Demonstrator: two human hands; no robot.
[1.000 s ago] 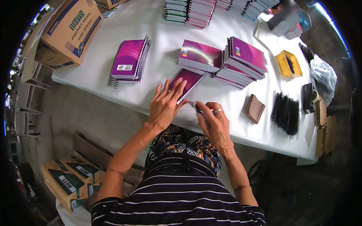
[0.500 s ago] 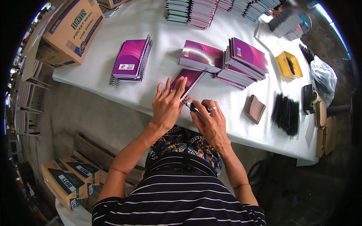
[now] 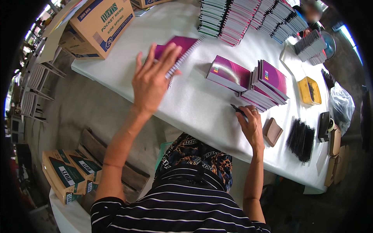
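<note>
My left hand [image 3: 151, 83] is over the left part of the table, gripping a purple spiral notebook [image 3: 182, 42]. Its fingers lie across the cover and the thumb is at the coil edge. The small pile of finished spiral notebooks is mostly hidden beneath the hand and this notebook; a bit of coil shows below. Toward the right, my right hand [image 3: 251, 126] is closed around small dark-handled pliers [image 3: 238, 110], their tip pointing to the far left. Just beyond the pliers stand purple-covered pads without coils: a block [image 3: 229, 74] and a taller, uneven stack [image 3: 272, 79].
Right of my right hand lie a brown curved block [image 3: 273, 132] and a bundle of black coils [image 3: 301, 139]. A yellow tub [image 3: 309, 91] sits farther back. Stacked notebooks [image 3: 229, 19] line the far side, near another person. A cardboard box [image 3: 99, 29] occupies the far left.
My left hand has carried the notebook leftward to the small pile. My right hand has moved right with the pliers, away from the coil end. The view has shifted too.
</note>
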